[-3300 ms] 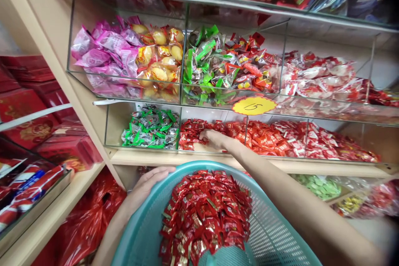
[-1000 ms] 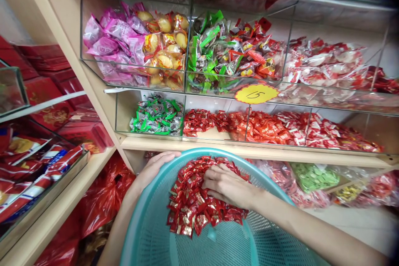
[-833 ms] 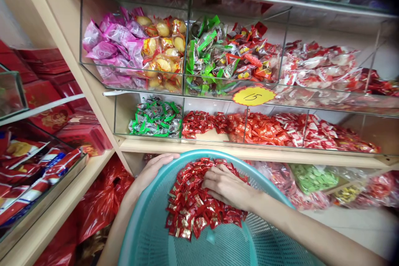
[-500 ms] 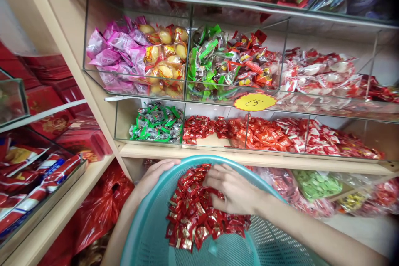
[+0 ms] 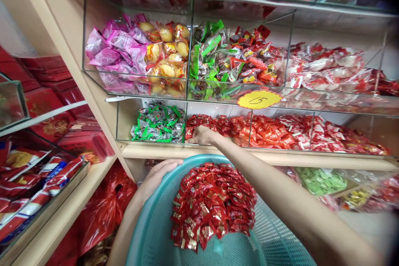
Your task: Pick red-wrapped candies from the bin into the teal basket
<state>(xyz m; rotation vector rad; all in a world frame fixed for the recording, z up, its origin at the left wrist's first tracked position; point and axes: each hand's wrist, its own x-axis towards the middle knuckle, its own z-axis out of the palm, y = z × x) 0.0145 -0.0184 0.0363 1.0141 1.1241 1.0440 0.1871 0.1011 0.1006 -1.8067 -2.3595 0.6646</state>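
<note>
My left hand [image 5: 160, 174] is closed over the far left rim of a teal plastic basket [image 5: 146, 220], thumb side towards the shelf. Inside the basket lies a heap of small red-and-gold wrapped candies [image 5: 215, 203]. My right hand [image 5: 202, 135] reaches across the basket into the lower shelf compartment, among similar red wrapped candies [image 5: 222, 124], behind its low glass front. Its fingers are curled downward and partly hidden, so what they hold, if anything, does not show.
Green-and-silver wrapped candies [image 5: 160, 122] fill the compartment to the left, orange-red packets [image 5: 268, 131] the one to the right. A yellow price tag [image 5: 259, 99] hangs above on the glass edge. A wooden shelf edge [image 5: 268, 156] runs behind the basket. A red plastic bag [image 5: 106, 212] is at lower left.
My right hand has left the candy heap in the basket and moved up and forward into the shelf compartment. My left hand stays on the basket rim.
</note>
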